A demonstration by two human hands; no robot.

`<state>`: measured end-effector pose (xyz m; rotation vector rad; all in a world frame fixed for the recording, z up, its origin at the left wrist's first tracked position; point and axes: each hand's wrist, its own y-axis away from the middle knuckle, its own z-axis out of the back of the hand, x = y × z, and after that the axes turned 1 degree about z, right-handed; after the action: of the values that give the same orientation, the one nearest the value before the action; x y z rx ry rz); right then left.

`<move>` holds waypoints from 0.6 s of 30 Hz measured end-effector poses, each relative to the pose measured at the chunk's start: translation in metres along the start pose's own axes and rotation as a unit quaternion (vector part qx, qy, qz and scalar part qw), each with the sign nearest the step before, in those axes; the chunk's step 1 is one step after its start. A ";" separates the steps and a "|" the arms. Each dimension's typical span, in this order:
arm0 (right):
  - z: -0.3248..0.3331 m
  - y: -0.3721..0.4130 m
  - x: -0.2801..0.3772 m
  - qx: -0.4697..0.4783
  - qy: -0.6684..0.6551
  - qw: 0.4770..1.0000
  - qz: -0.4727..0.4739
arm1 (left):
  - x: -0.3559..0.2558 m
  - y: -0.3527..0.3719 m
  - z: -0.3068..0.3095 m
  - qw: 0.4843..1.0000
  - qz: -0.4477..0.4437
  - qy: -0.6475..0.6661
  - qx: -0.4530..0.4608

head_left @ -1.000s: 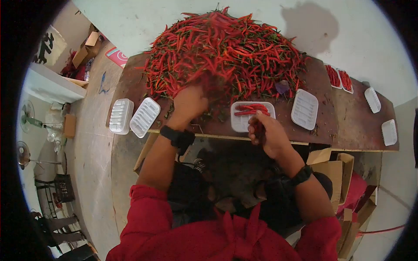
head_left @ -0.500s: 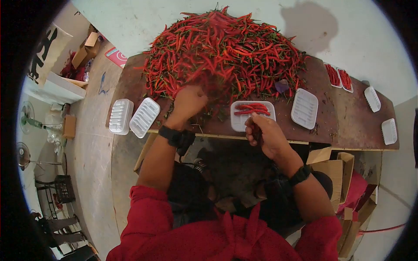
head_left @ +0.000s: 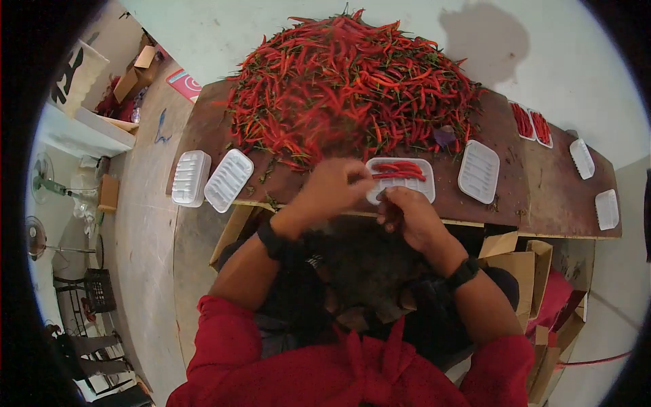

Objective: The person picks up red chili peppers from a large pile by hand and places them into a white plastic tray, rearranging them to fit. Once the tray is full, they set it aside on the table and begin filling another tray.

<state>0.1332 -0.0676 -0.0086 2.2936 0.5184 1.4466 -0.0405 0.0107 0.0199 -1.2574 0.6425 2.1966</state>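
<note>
A big heap of red chilies covers the far half of the brown table. A white foam tray with a few chilies in it sits at the near edge, in front of me. My left hand is at the tray's left end, fingers pinched on a thin red chili that points into the tray. My right hand is just below the tray, fingers curled around red chilies and almost touching the left hand. Both wrists wear black bands.
Two empty white trays lie at the table's left, another right of the working tray, two more far right. Two filled trays lie behind. Cardboard boxes stand under the table.
My left hand has left the chili heap and come right and toward me to the tray, meeting the right hand. The right hand has barely moved.
</note>
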 end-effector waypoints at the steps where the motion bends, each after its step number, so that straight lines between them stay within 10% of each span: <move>1: 0.004 -0.001 -0.002 0.005 0.036 0.999 0.011 | 0.011 -0.006 0.006 0.988 -0.042 -0.101 -0.106; 8: 0.000 0.002 0.005 0.018 0.059 0.998 -0.010 | 0.051 -0.030 0.039 0.858 -0.043 -0.404 -0.315; 18: 0.005 0.002 0.005 0.035 0.083 0.996 0.011 | 0.058 -0.040 0.038 0.899 -0.021 -0.336 -0.279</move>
<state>0.1401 -0.0676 -0.0054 2.2497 0.6021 1.6645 -0.0638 0.0761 -0.0188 -0.6233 -0.3093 2.6424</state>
